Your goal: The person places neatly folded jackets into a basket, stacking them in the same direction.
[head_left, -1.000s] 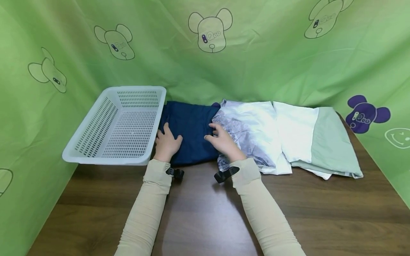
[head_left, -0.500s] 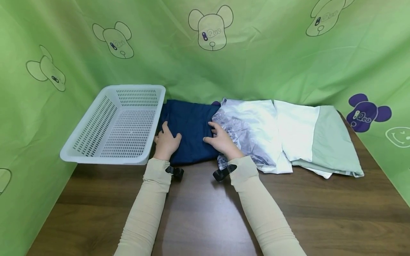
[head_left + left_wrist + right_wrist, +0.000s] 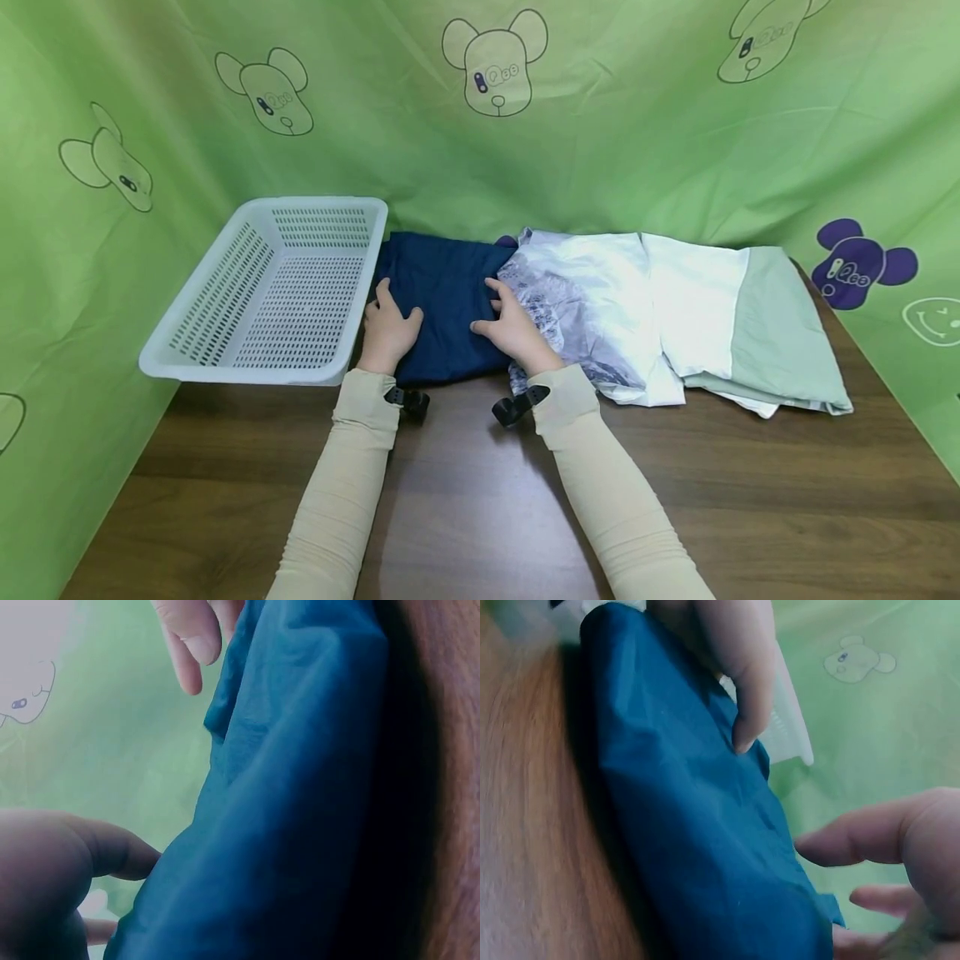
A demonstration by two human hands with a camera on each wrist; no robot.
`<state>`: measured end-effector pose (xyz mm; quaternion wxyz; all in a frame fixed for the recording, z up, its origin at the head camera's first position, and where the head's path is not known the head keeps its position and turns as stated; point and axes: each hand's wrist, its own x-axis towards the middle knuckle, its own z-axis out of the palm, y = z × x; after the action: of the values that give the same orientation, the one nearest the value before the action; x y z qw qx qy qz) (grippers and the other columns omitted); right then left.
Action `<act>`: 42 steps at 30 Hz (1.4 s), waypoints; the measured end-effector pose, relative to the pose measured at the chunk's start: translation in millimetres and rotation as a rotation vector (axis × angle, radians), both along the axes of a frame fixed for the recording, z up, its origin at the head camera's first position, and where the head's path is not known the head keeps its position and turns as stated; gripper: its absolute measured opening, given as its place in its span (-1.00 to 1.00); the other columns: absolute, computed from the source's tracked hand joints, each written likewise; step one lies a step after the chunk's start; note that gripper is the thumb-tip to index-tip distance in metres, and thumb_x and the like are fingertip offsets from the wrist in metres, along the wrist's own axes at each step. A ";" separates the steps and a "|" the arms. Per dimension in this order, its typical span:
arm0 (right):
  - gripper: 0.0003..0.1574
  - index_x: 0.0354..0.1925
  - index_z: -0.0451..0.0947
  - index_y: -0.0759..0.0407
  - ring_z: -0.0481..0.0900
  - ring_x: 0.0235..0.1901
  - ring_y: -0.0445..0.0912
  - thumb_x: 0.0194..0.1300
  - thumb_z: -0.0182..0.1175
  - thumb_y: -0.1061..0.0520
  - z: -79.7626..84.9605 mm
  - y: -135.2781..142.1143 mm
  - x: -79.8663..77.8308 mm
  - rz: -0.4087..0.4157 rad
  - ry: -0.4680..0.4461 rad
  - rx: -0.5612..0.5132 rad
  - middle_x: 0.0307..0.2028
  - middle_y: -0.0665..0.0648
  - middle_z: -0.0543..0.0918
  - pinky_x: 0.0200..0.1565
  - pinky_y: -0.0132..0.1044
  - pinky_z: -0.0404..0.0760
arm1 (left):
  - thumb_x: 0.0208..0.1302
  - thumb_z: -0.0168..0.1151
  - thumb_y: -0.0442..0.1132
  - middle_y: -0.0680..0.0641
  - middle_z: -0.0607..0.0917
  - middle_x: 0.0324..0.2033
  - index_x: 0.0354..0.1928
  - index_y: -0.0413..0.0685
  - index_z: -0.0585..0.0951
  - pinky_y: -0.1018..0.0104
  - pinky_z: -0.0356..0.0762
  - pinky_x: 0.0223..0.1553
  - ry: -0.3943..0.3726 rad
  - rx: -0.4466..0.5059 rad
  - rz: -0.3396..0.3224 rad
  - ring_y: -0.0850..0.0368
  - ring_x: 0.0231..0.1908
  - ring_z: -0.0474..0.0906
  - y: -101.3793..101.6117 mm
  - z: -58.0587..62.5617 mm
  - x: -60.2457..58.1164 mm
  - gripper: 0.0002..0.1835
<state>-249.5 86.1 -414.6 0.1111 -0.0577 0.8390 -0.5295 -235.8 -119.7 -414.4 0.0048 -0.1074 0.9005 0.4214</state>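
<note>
A folded navy-blue garment (image 3: 446, 292) lies on the table between my two hands. At its left edge is my left hand (image 3: 388, 335), thumb over the cloth and fingers spread toward the side by the basket. My right hand (image 3: 517, 329) is at the opposite edge, its thumb pointing inward across the navy cloth. In the right wrist view, the right thumb (image 3: 832, 838) meets the cloth's upper edge while the other fingers sit beside it. The left wrist view shows the left thumb (image 3: 124, 851) right at the fabric.
Left of the garment stands a white plastic basket (image 3: 161, 358) with slotted walls. To the right lie a white-and-purple patterned garment (image 3: 600, 292) and a white-and-light-green folded one (image 3: 780, 325). Green printed fabric (image 3: 375, 108) hangs behind the wooden table (image 3: 465, 517).
My right hand has shifted slightly left over the navy garment. The left hand has moved a little to the left. The garments and basket stay in place.
</note>
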 end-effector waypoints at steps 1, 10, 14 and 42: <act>0.03 0.60 -0.02 0.09 0.21 0.45 0.24 0.33 0.25 0.24 0.0 -0.7 -0.1 -0.013 0.000 -0.017 0.47 0.41 0.20 0.36 0.12 0.33 | 0.46 0.08 -0.10 -0.51 0.06 0.45 0.61 -0.05 -0.12 -0.25 0.18 0.37 0.006 0.010 0.000 -0.46 0.42 0.08 -0.5 -0.5 -0.5 -0.15; 0.02 0.59 0.04 0.09 0.18 0.45 0.26 0.29 0.27 0.28 -5.4 1.5 -3.5 -0.097 -0.082 -0.189 0.50 0.38 0.15 0.41 0.08 0.26 | 0.47 0.05 -0.13 -0.45 0.09 0.49 0.61 -0.08 -0.16 -0.21 0.13 0.42 0.002 0.067 0.008 -0.42 0.44 0.09 -8.0 -7.6 -6.4 -0.15; 0.05 0.58 0.06 0.07 0.13 0.49 0.18 0.27 0.31 0.27 -7.9 2.7 -4.9 -0.138 -0.140 -0.259 0.51 0.33 0.16 0.42 0.04 0.25 | 0.47 0.03 -0.12 -0.47 0.14 0.48 0.62 -0.07 -0.19 -0.19 0.15 0.41 -0.015 0.078 0.016 -0.41 0.43 0.14 -8.5 -6.0 -6.9 -0.14; 0.24 0.63 -0.17 -0.21 0.17 0.46 0.18 0.28 0.32 0.30 -10.2 -2.3 -3.3 0.015 -0.127 -0.383 0.56 0.24 -0.02 0.35 0.13 0.34 | 0.46 0.02 -0.17 -0.41 0.09 0.51 0.62 -0.07 -0.13 -0.10 0.10 0.45 0.030 0.125 0.009 -0.30 0.47 0.10 -10.6 -2.1 -7.9 -0.18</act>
<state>-252.7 83.9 -424.8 0.1549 -0.0504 0.7138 -0.6811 -243.7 -130.4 -416.5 -0.0037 -0.1046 0.8718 0.4785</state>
